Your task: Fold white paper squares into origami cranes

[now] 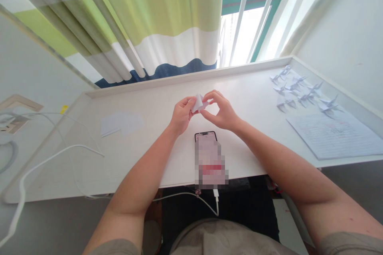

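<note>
A small piece of folded white paper (197,103) is held up over the middle of the desk. My left hand (182,114) grips it from the left, thumb on top and the other fingers behind. From the right, the thumb and curled fingers of my right hand (220,110) close on its edge, partly hiding the folds. Just below my hands lies a phone (209,159) with its screen blurred out and a white charging cable (216,196) plugged into its lower end.
Several folded paper cranes (308,92) stand at the back right, behind a stack of written sheets (338,133). White paper pieces (121,122) lie at left. White cables (44,163) cross the left desk edge. A raised rim (191,76) borders the desk's back, below a curtain (167,12).
</note>
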Available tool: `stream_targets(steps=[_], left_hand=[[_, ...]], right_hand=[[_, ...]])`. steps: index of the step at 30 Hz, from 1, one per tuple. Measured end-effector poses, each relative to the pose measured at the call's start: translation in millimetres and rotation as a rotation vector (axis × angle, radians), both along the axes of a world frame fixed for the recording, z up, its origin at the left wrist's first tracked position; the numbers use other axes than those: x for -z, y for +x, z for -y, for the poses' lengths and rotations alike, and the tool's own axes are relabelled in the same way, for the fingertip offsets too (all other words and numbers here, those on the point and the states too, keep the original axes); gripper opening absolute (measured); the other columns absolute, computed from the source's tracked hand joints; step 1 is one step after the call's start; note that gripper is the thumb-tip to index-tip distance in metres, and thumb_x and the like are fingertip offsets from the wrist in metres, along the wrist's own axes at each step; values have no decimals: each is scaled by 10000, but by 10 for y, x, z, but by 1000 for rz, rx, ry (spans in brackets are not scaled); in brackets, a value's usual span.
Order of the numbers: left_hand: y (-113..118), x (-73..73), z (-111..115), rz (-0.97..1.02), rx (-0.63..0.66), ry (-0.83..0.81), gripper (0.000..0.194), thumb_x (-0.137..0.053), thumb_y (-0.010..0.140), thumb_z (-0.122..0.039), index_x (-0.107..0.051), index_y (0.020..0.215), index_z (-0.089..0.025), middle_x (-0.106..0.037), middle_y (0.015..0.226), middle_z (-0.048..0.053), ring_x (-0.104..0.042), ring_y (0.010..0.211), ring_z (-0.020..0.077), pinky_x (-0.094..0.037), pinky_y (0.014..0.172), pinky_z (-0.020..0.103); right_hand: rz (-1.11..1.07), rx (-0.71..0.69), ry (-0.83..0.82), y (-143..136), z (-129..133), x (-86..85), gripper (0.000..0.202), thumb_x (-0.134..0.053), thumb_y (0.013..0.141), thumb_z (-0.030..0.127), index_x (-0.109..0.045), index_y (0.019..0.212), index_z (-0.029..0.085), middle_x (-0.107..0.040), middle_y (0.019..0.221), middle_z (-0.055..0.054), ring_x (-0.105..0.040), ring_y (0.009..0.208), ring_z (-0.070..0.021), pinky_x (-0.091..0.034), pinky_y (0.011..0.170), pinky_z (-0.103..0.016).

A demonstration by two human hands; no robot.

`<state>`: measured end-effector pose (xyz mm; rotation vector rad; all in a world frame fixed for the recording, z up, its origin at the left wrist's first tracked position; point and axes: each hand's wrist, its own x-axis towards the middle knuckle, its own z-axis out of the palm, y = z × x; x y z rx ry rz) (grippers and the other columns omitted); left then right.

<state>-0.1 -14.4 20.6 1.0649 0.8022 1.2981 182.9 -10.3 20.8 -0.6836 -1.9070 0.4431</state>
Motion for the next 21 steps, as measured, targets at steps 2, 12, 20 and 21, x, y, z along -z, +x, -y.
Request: stream_targets(steps=[2, 12, 20, 21], left_hand=[[-4, 4, -2, -3, 6, -3, 380, -880, 831, -534, -752, 933, -191, -765, 880, 37, -745, 882, 184, -607, 869, 345], [20, 21, 7, -50, -10, 36, 513, -928, 766, -571, -703, 1029, -193, -787, 954, 54, -769, 935, 210, -597, 866, 355], [22, 1, 22, -68, -79, 47, 548, -996, 689, -479, -641, 1008, -211, -744, 946, 2, -715, 839, 150, -565, 786, 292], [24, 8, 19, -75, -82, 52, 547, -998, 681, -486, -647, 993, -205, -742, 928, 0, -702, 812, 140, -568, 777, 290]], right_hand=[[40, 9, 19, -1, -5, 13, 148, -738, 926, 322, -620, 1001, 271, -673, 1060, -58, -613, 1014, -270, -555, 927, -505], [68, 43, 10, -10, -33, 49, 201, -760, 941, 341, -574, 913, 270, -668, 1112, -68, -591, 1073, -290, -505, 979, -517], [7, 2, -116, -23, -14, 32, 162, -714, 961, 398, -624, 1020, 278, -704, 1055, -55, -651, 1051, -274, -542, 967, -500], [-11, -1, -140, -25, -20, 37, 158, -706, 973, 416, -642, 992, 272, -710, 1047, -55, -662, 1039, -267, -550, 964, -495]])
